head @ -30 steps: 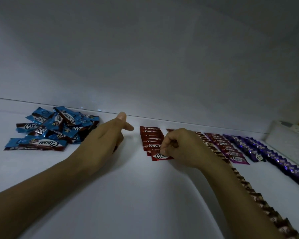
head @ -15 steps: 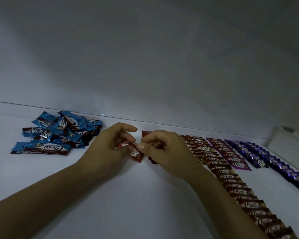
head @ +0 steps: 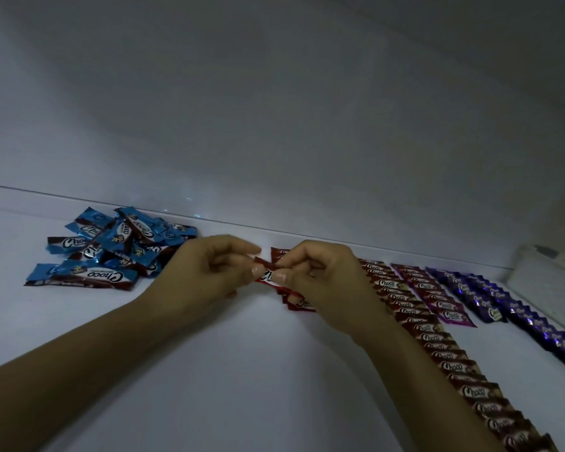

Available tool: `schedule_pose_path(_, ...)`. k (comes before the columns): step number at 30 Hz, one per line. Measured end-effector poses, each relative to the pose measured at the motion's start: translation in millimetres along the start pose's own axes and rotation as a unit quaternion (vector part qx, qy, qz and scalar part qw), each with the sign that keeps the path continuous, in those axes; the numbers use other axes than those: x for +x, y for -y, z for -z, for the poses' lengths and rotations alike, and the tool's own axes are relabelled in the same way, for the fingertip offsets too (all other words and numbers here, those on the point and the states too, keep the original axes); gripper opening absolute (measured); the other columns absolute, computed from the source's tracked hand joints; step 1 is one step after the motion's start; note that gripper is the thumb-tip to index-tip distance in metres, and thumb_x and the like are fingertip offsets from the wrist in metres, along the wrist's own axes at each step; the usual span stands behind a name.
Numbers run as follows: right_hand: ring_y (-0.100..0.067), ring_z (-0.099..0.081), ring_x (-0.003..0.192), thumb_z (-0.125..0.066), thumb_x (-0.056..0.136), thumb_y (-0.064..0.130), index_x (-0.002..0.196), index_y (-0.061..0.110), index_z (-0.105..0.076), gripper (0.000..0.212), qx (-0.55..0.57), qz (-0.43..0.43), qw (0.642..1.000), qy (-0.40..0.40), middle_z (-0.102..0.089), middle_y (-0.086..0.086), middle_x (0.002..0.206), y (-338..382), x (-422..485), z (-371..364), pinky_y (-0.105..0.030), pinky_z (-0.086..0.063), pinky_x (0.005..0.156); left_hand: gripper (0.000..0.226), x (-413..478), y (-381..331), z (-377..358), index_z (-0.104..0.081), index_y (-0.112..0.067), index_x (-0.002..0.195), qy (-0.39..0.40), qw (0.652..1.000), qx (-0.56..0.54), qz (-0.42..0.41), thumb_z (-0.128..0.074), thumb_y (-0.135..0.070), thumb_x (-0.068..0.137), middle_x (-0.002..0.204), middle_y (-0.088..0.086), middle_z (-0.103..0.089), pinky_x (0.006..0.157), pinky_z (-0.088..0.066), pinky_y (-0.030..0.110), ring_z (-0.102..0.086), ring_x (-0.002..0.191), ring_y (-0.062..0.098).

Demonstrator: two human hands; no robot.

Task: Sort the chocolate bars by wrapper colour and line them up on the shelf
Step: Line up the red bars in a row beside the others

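Observation:
Both hands meet over the white shelf (head: 209,370) and pinch one red chocolate bar (head: 268,274) between them, lifted slightly above the surface. My left hand (head: 209,275) holds its left end and my right hand (head: 320,275) its right end. Just behind and under my right hand lies a short row of red bars (head: 299,304), partly hidden. A loose heap of blue bars (head: 111,247) lies at the back left. To the right run a long brown row (head: 437,344), a magenta row (head: 437,298) and two purple rows (head: 490,298).
The shelf's back wall (head: 274,125) rises just behind the bars. A white box-like object (head: 548,282) stands at the far right edge, beside the outer purple row.
My right hand left the front of the red row and came up to my left hand. Both now pinch a red bar that my left hand brought over. The camera has tilted down slightly.

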State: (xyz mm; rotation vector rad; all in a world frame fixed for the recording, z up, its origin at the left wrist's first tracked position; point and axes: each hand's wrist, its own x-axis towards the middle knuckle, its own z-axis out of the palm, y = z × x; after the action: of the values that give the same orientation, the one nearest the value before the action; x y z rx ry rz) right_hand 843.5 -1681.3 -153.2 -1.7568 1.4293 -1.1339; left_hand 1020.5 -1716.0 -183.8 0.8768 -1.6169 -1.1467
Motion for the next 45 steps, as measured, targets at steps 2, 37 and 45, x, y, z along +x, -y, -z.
schedule_pose_path(2, -0.019, -0.063, 0.056, -0.069, 0.082, 0.003, 0.078, 0.013, -0.069, 0.011, -0.037, 0.026, 0.999, 0.007, -0.068, -0.012, 0.067, 0, 0, 0, -0.024, -0.053, 0.053, 0.006, -1, 0, -2, -0.07, -0.019, 0.082, -0.015, 0.997, 0.069, -0.041, -0.07, -0.013, 0.081, 0.072, 0.0, -0.07, 0.056, -0.051, 0.018, -0.064, 0.066, 0.017)
schedule_pose_path(37, -0.017, -0.052, 0.086, -0.052, 0.09, 0.019, 0.087, 0.026, -0.06, 0.01, -0.507, -0.115, 0.853, -0.043, -0.062, 0.006, 0.092, -5, 2, 44, -0.036, -0.026, 0.097, 0.053, -4, 4, -9, -0.037, -0.031, 0.139, 0.025, 0.953, 0.3, -0.037, -0.056, -0.037, 0.09, 0.115, -0.018, -0.051, 0.095, -0.044, 0.026, -0.048, 0.109, 0.005)
schedule_pose_path(45, -0.021, -0.056, 0.107, -0.045, 0.093, 0.015, 0.108, 0.021, -0.064, 0.024, -0.499, -0.131, 0.856, -0.025, -0.063, 0.002, 0.113, -11, 3, 37, -0.041, -0.025, 0.105, 0.056, -3, 5, -9, -0.031, -0.03, 0.142, 0.06, 0.947, 0.316, -0.023, -0.054, -0.038, 0.091, 0.128, -0.013, -0.05, 0.099, -0.042, 0.027, -0.045, 0.118, 0.006)
